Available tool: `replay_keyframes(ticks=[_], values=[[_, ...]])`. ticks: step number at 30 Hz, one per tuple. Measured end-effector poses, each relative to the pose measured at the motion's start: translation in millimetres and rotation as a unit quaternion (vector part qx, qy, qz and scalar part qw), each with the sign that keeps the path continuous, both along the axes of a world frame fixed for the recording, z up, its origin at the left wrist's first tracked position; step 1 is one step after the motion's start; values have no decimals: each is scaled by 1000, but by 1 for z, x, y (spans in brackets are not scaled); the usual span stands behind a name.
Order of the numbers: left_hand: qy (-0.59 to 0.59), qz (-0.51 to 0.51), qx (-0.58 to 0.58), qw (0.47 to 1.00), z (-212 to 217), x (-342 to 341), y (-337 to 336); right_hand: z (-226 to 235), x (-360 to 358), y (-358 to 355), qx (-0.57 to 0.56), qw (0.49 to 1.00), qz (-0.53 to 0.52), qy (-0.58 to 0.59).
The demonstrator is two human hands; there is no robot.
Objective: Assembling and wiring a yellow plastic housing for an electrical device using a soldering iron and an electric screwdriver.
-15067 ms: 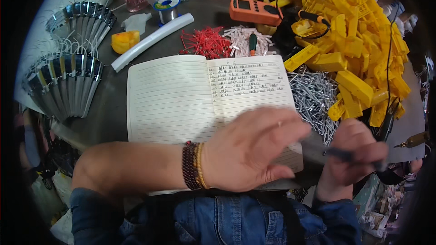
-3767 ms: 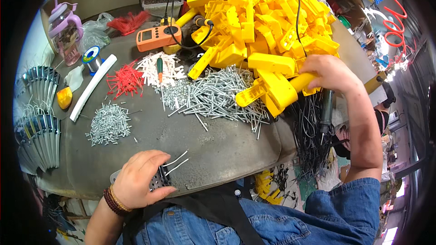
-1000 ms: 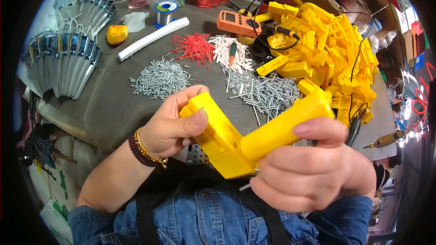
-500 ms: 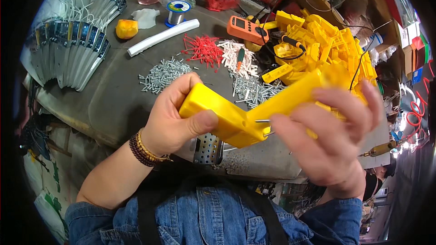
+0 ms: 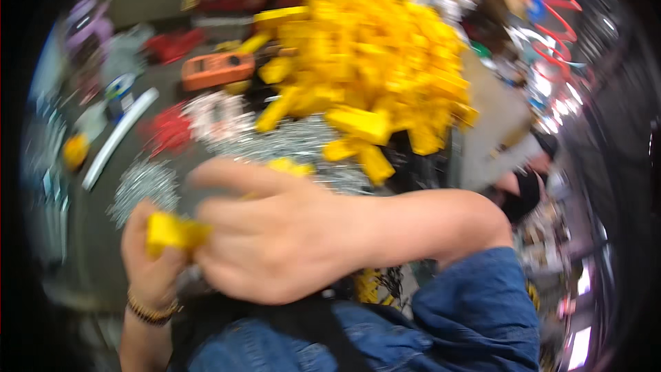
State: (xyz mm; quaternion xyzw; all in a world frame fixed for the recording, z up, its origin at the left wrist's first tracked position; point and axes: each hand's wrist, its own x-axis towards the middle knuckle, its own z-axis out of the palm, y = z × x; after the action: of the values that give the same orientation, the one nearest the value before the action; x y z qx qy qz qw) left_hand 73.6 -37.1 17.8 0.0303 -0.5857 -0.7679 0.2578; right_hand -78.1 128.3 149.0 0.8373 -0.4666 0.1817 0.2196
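Observation:
The picture is blurred by motion. My left hand [image 5: 153, 262] grips one end of a yellow plastic housing [image 5: 172, 231] low at the left, above the table's near edge. My right hand [image 5: 275, 234] lies across the front of that housing, fingers pointing left, and covers most of it, so its grip cannot be made out. A small yellow bit [image 5: 289, 165] shows just above my right hand. Behind both hands rises a big pile of yellow plastic housings [image 5: 372, 69].
On the grey table [image 5: 103, 234] lie heaps of silver metal pins [image 5: 141, 182], red pieces [image 5: 165, 131], white pieces [image 5: 213, 110], an orange meter [image 5: 217, 69], a white tube [image 5: 117, 138] and a small yellow object [image 5: 74, 150]. A red coiled hose [image 5: 571, 34] hangs at the right.
My right hand has swung left across the yellow housing and now hides most of it. My left hand keeps its hold on the other end. The view has swung and blurred.

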Motion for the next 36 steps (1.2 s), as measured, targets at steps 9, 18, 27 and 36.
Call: replay_keyframes(ticks=[9,18,27,36], values=[[19,-14,125,992,0,-4,-5,-23,-21,29,-170,966,-130,142],[-41,-85,97,991,-4,-9,2,-19,-1,63,-40,986,-140,83],[-79,-71,-620,777,20,-6,15,-17,-19,97,-5,963,-271,-11],[-100,-44,-539,835,4,-6,27,-89,-3,116,133,920,-331,-164]])
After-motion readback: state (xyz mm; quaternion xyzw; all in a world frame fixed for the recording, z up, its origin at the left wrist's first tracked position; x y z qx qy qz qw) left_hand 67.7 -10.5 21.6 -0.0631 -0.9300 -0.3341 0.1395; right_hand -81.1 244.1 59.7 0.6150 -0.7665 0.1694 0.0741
